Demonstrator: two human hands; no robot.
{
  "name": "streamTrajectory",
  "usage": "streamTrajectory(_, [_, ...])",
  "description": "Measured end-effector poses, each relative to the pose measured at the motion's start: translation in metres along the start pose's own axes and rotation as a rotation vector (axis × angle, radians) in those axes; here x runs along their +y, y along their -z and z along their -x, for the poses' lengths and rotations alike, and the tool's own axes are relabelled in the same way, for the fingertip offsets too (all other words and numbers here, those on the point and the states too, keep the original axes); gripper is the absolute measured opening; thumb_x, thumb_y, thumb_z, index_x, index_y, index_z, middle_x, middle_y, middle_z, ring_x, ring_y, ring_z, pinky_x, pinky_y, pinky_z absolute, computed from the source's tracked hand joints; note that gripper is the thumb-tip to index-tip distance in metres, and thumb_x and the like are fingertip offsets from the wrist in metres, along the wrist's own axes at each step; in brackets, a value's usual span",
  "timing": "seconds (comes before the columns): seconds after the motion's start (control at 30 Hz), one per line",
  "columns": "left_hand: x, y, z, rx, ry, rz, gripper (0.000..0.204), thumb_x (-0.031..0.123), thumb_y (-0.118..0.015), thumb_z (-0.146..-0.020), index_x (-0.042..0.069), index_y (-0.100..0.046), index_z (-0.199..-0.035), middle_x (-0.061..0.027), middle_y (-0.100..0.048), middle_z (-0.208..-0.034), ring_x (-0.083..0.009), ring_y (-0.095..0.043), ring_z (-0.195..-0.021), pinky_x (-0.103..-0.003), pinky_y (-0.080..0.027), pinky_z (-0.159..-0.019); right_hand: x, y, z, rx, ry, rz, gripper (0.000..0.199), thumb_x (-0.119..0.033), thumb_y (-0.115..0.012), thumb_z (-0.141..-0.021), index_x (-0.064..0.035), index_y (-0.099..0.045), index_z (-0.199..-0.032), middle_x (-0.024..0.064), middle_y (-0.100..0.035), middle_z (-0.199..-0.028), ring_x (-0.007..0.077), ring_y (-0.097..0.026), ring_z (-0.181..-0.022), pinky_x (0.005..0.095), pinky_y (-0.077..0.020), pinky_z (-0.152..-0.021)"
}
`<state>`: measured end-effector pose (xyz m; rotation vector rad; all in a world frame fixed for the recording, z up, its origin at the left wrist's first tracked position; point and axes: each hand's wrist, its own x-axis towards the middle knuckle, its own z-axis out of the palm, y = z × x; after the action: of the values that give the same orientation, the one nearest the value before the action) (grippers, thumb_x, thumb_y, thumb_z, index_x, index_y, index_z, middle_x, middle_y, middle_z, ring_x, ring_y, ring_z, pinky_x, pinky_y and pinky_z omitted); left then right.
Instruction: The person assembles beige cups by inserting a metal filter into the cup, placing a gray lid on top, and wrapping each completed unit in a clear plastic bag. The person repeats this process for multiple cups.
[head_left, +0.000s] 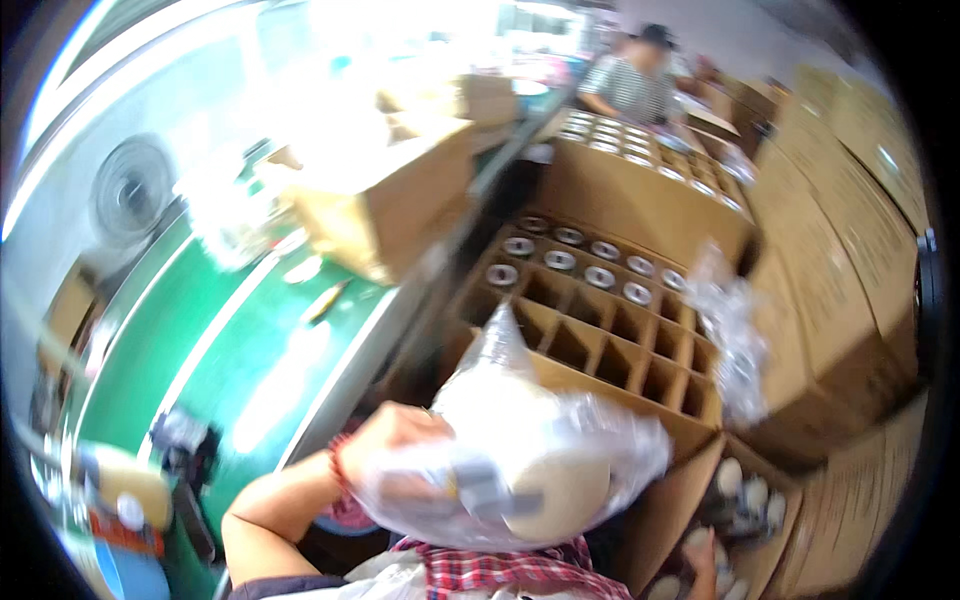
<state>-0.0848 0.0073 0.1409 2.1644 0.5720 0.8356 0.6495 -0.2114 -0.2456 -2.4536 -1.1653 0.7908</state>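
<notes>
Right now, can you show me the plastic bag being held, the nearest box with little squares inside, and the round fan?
Held plastic bag [500,450]: head view, on its middle.
Nearest divided box [625,402]: head view, on its near wall.
Round fan [131,192]: head view, on its centre.

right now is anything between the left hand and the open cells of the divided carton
Yes: the clear plastic bag, held by the left hand, lies between them in this view. Beyond it, the near wall of the divided carton borders the open cells.

Harsh white glare across the upper left, bright streak on the green surface [262,340], motion blur, dark-rimmed fisheye bending.
</notes>
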Motion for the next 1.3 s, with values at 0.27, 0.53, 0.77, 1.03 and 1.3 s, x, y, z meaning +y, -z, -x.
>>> streamTrajectory(0.27, [0.087,0.203,0.176,1.447,0.564,-0.354,0.021,0.026,-0.075,-0.081,0.006,-0.069,-0.086,0.0041,-0.055,-0.061,-0.0050,-0.045,-0.050,-0.023,-0.035,-0.048,-0.067,0.080,0.050,0.197,-0.080,0.079,0.101,-0.009,-0.076,-0.066,-0.0054,-0.019,-0.150,0.0149,-0.046,-0.133,0.0271,-0.046,-0.122,0.0385,-0.0388,-0.104])
streamTrajectory(0.53, [-0.164,0.386,0.322,1.958,0.646,-0.689,0.041,0.031,-0.074,-0.088,-0.001,-0.067,-0.112,-0.0027,-0.067,-0.089,-0.0135,-0.058,-0.072,-0.027,-0.049,-0.066,-0.176,0.186,0.132,0.401,0.084,0.046,0.096,-0.010,-0.076,-0.068,-0.0054,-0.023,-0.148,0.0139,-0.043,-0.136,0.0272,-0.042,-0.127,0.0391,-0.0346,-0.107])
streamTrajectory(0.77, [-0.136,0.397,0.288,1.432,0.082,-1.215,0.056,0.030,-0.062,-0.094,0.008,-0.044,-0.142,-0.0087,-0.057,-0.131,-0.0227,-0.053,-0.118,-0.035,-0.043,-0.100,-0.295,0.199,0.192,0.527,0.278,-0.128,0.089,-0.014,-0.076,-0.066,-0.0066,-0.033,-0.144,0.0181,-0.044,-0.139,0.0327,-0.042,-0.129,0.0405,-0.0337,-0.108])
streamTrajectory(1.03, [-0.090,0.138,0.016,0.590,0.105,-0.537,0.054,0.019,-0.055,-0.096,0.002,-0.037,-0.144,-0.0140,-0.049,-0.138,-0.0257,-0.048,-0.125,-0.037,-0.035,-0.108,-0.409,0.053,0.196,0.366,0.609,-0.722,0.097,-0.032,-0.085,-0.066,-0.0064,-0.027,-0.139,0.0130,-0.042,-0.130,0.0267,-0.046,-0.120,0.0417,-0.0402,-0.101])
streamTrajectory(1.3, [-0.113,-0.101,-0.099,-0.020,0.338,0.322,0.037,0.027,-0.043,-0.103,0.000,-0.068,-0.103,-0.0113,-0.068,-0.111,-0.0251,-0.057,-0.113,-0.035,-0.039,-0.103,-0.385,-0.046,0.222,-0.086,1.033,-0.292,0.047,-0.031,-0.078,-0.080,-0.0020,-0.062,-0.114,0.0184,-0.056,-0.126,0.0347,-0.053,-0.120,0.0442,-0.0430,-0.101])
